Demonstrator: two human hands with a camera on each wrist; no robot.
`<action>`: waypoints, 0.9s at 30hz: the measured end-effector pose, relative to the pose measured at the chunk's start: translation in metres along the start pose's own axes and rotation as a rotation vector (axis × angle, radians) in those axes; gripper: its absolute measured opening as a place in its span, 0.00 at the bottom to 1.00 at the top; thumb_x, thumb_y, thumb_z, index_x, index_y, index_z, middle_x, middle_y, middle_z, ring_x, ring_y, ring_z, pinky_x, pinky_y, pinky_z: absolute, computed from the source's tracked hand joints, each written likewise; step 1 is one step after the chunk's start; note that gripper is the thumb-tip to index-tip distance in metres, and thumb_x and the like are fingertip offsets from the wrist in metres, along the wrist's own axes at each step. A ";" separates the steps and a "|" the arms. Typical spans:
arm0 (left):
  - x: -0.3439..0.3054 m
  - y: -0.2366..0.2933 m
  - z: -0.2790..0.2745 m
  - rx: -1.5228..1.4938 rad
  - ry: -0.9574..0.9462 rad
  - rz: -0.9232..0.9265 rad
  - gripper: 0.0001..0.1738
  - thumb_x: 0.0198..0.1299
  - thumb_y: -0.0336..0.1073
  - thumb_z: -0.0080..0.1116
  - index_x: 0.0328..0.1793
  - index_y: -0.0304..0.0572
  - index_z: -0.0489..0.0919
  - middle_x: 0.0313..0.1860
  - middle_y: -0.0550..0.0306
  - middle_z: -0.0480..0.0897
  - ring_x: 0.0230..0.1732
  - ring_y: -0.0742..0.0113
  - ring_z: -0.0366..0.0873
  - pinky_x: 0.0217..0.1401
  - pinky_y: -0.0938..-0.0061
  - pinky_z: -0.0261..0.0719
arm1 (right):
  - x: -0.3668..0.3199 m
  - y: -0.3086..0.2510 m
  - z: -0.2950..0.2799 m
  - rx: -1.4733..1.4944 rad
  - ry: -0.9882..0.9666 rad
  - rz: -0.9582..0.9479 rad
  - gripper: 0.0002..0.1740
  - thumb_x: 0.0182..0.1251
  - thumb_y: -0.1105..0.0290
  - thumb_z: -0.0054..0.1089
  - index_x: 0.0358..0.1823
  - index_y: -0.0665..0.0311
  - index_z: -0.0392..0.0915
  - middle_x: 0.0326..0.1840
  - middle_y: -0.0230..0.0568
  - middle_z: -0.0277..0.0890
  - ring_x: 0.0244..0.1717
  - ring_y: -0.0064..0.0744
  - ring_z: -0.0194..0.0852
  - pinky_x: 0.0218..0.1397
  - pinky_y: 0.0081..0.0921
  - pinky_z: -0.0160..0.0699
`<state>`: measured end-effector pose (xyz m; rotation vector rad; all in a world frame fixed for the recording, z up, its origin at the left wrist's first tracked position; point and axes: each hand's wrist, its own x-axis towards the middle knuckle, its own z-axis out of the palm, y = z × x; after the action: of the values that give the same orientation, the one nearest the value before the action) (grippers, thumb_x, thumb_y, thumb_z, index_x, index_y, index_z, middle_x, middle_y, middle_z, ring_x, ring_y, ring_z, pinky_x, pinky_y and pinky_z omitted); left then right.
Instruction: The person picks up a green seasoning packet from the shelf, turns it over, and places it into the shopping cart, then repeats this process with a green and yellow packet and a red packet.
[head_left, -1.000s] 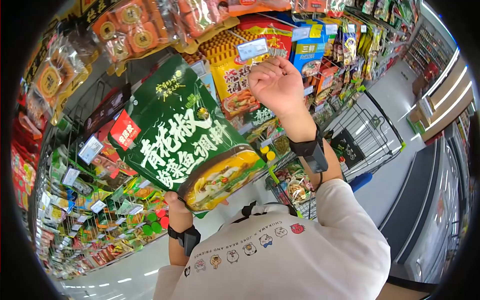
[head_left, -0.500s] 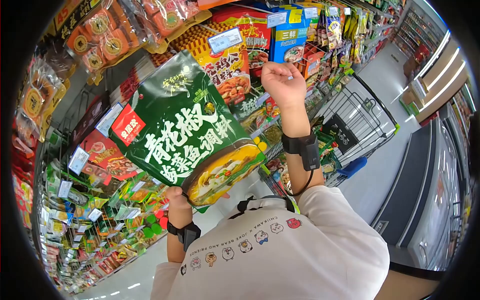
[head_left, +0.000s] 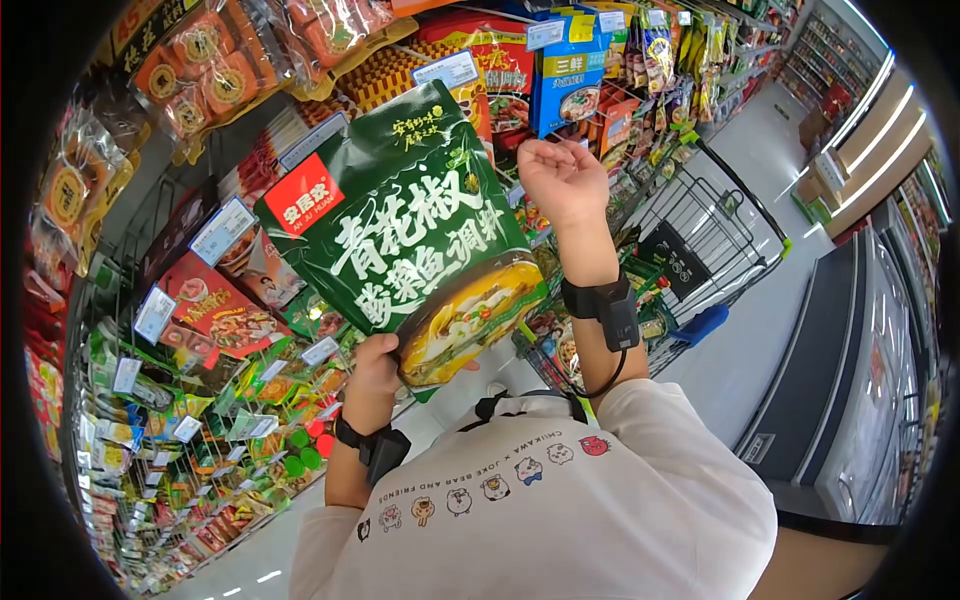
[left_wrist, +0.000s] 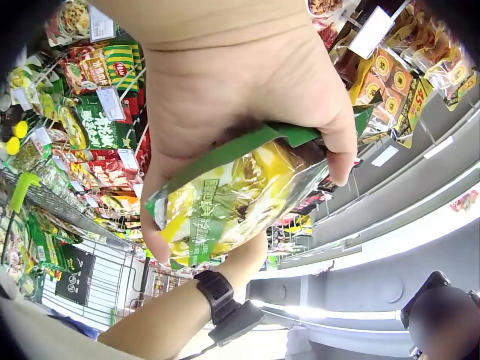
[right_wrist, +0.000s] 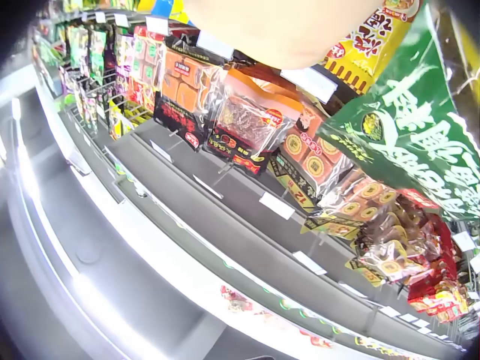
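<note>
A green pouch with white lettering and a picture of food (head_left: 420, 240) is held up in front of the shelves by my left hand (head_left: 376, 366), at its lower edge. In the left wrist view the left hand (left_wrist: 240, 90) grips the pouch's bottom (left_wrist: 232, 195), thumb and fingers on opposite sides. My right hand (head_left: 565, 185) is raised to the right of the pouch, apart from it, with loosely curled fingers and nothing in them. The right wrist view shows part of that hand (right_wrist: 277, 30) at the top and the pouch (right_wrist: 420, 120) at the right.
Hanging packets crowd the racks, among them a blue packet (head_left: 568, 80) and orange packs (head_left: 215, 65). Price tags (head_left: 222, 230) jut out at the left. A shopping cart (head_left: 715, 225) with goods in it stands at the right, beside the aisle and a long grey case (head_left: 800, 350).
The pouch has shifted right and faces the head camera more squarely. My left hand has risen slightly with it. The right hand has moved right and down from one second ago, its fingers somewhat looser.
</note>
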<state>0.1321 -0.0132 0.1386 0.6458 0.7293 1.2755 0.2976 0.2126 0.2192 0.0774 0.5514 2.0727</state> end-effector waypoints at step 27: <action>0.007 -0.011 -0.033 -0.280 -0.189 -0.220 0.26 0.55 0.39 0.51 0.54 0.23 0.67 0.51 0.37 0.73 0.47 0.42 0.74 0.49 0.48 0.74 | -0.028 0.007 -0.030 -1.329 -0.361 0.092 0.19 0.61 0.72 0.49 0.54 0.68 0.65 0.51 0.39 0.70 0.54 0.29 0.65 0.58 0.27 0.60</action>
<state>0.1134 -0.0076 0.1092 0.4376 0.4416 1.0717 0.2993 0.1757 0.1993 -0.2989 -1.0853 2.0538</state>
